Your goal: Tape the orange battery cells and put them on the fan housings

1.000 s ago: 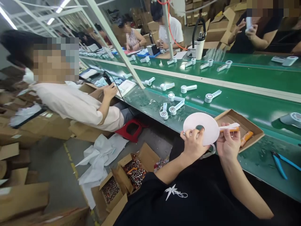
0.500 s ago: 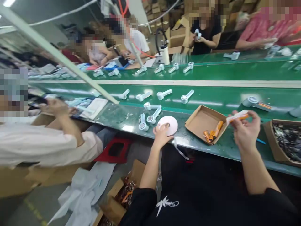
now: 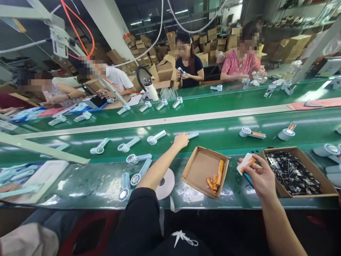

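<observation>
My left hand (image 3: 181, 140) reaches across the tape roll onto the green belt. Its fingers are closed over a pale blue handheld fan (image 3: 193, 135), whose handle sticks out to the right while the hand covers its head. Between the thumb and fingers of my right hand (image 3: 262, 174) is an orange battery (image 3: 249, 161) with a white strip on it, held above the bench. Left of that hand, a shallow cardboard tray (image 3: 195, 170) contains several orange batteries (image 3: 218, 177). The white tape roll (image 3: 168, 183) lies flat under my left forearm, its loose end over the bench edge.
Several fans (image 3: 138, 158) lie left of the tape roll, and others line the belt (image 3: 221, 129). A cardboard box (image 3: 270, 177) of small dark parts stands at right. Co-workers (image 3: 190, 65) sit across the belt. A slanting metal bar (image 3: 45, 147) crosses the left side.
My left hand has left the tape roll and moved forward to a fan on the belt. My right hand still holds the battery, now tilted differently. The view has swung right.
</observation>
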